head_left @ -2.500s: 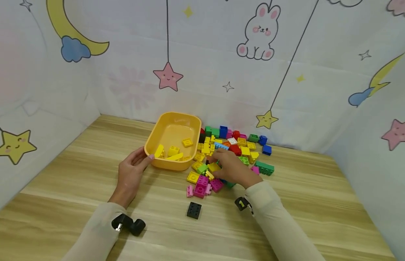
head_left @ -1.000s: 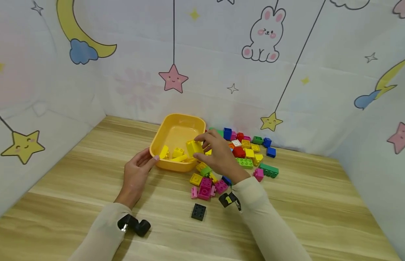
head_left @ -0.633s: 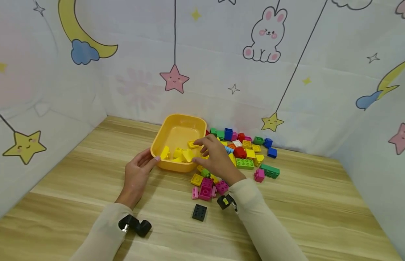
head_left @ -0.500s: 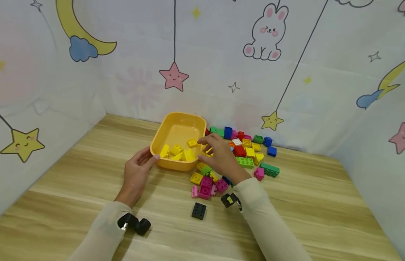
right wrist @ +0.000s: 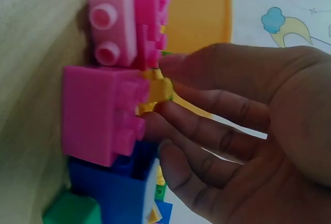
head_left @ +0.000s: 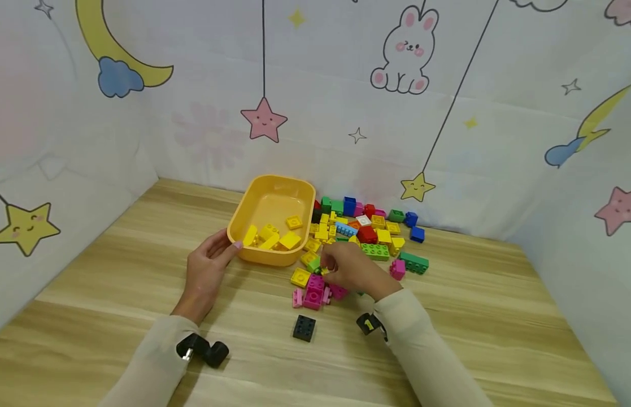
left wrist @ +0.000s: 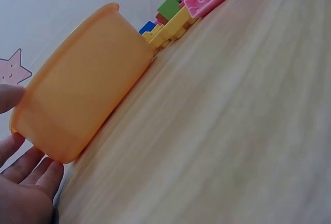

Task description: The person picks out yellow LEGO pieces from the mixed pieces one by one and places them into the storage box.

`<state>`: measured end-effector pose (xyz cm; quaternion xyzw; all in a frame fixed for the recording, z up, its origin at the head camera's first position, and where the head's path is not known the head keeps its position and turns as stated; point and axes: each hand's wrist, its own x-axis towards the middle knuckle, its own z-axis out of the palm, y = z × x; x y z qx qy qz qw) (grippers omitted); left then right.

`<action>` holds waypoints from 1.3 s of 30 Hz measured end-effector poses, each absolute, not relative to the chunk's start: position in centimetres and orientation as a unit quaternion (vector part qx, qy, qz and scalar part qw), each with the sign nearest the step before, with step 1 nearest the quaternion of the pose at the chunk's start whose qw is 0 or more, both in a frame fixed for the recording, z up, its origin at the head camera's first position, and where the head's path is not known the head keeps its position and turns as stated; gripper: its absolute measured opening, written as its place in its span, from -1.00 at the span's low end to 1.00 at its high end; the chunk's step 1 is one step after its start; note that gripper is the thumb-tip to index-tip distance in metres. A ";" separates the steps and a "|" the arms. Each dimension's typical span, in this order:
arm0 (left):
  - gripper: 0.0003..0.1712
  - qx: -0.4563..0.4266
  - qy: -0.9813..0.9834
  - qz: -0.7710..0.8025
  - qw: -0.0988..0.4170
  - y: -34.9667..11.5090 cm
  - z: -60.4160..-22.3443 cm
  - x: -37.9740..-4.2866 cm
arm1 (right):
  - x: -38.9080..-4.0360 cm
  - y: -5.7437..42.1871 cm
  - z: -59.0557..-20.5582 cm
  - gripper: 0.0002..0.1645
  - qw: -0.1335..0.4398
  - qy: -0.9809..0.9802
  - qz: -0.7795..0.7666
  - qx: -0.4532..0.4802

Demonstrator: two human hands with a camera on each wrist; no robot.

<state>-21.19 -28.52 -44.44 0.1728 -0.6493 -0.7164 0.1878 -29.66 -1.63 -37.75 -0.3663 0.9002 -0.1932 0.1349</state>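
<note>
Within half a second, a person's right grip (head_left: 357, 268) has been brought from beside the right rim of an orange-yellow tray (head_left: 266, 258) to the near part of a mixed brick pile (head_left: 368, 234). The scene is closed off on the far side by a printed backdrop (head_left: 315, 68), below which a wood-grained counter (head_left: 498, 316) is spread. The pile is strewn across the counter's far middle, and the tray is set just left of it, with only yellow bricks (head_left: 290, 240) seen inside, mostly gathered toward its near end. The tray's near left corner is steadied by the left grip (head_left: 205, 271), its thumb laid at the rim and its fingers placed against the outer wall. On the near side, a black brick (head_left: 304, 328) is left lying apart. By the right wrist view, a small yellow brick (right wrist: 160, 90) is pinched between the right thumb and fingers, close by a magenta brick (right wrist: 88, 115) and a blue brick (right wrist: 111, 182). The step in hand is judged to be the picking out of one more yellow piece from the pile; for the next move, it would need to be lifted clear of its magenta neighbours, carried left over the tray's rim and released, while the tray is kept steady.
</note>
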 end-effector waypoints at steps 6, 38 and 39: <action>-0.37 0.172 -0.635 -0.727 0.196 -28.6 -44.6 -21.0 | -29.6 -1.8 -38.0 -0.78 0.139 0.904 -0.203 -0.350; -0.38 0.167 -0.650 -0.718 0.186 -28.5 -44.8 -21.1 | -28.1 -7.7 -35.8 -0.75 -0.015 0.850 -0.379 -0.366; -0.37 0.166 -0.652 -0.716 0.185 -28.5 -44.8 -21.2 | -28.1 -7.6 -35.8 -0.75 -0.014 0.852 -0.382 -0.358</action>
